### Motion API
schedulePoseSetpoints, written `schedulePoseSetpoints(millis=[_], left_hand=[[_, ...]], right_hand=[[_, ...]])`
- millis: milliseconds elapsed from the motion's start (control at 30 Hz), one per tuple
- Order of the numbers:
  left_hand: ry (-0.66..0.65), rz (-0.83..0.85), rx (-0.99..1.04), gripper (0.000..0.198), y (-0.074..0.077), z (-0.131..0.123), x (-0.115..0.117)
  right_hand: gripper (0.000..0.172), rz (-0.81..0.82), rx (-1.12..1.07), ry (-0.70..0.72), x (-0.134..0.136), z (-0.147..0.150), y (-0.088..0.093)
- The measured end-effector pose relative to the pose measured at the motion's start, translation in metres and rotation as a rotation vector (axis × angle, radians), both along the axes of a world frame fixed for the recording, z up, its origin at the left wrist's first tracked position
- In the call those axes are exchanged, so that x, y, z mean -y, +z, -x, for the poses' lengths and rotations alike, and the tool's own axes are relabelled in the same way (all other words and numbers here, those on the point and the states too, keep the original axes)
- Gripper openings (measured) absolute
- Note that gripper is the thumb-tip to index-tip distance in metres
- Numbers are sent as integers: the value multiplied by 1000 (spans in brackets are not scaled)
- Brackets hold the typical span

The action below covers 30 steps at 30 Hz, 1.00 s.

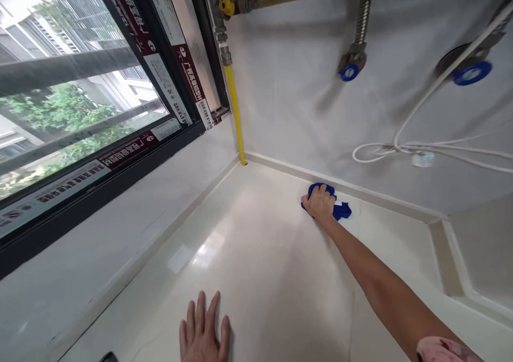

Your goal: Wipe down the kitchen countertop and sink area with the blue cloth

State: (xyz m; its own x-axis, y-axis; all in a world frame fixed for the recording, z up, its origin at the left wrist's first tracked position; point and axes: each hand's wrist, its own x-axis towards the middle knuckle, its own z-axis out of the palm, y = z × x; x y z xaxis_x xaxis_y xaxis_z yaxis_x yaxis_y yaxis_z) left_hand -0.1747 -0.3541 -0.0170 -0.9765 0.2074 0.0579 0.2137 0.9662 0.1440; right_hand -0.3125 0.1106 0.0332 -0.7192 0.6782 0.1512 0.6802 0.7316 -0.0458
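My right hand (319, 201) is closed on a blue cloth (342, 210) with a small white label, pressed against the pale countertop (260, 255) close to the back wall's raised edge. Parts of the cloth stick out beyond the fingers and to the right of the wrist. At the bottom of the view, my left hand (203, 330) lies flat on the same surface with its fingers spread, holding nothing.
A yellow pipe (234, 108) runs down into the back corner. Blue-handled valves (349, 71) and a bundled white cable (395, 148) are on the back wall. A dark-framed window (160, 132) lies to the left. A small dark object (108, 357) shows at the bottom edge.
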Motion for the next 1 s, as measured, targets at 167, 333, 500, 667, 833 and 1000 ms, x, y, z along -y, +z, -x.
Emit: schedulePoseSetpoints(millis=[167,333,500,667,833,1000], left_hand=[[-11,-2,52,60,0,-1,2],[-21,7,-5,58,10,-7,-7],[-3,20,-36,60,11,-11,-10],[-1,15,-26,68,12,-13,-12],[-29,1,-72,73,3,-13,-7],[-44,-18,-102,67,-11,-13,0]], right_hand=[[57,16,-43,-91,16,30,-5],[51,75,-28,173,51,66,-8],[51,150,-24,401,127,123,-2],[54,210,-29,665,221,150,1],[59,259,22,828,300,147,6],[59,286,26,1096,343,105,12]])
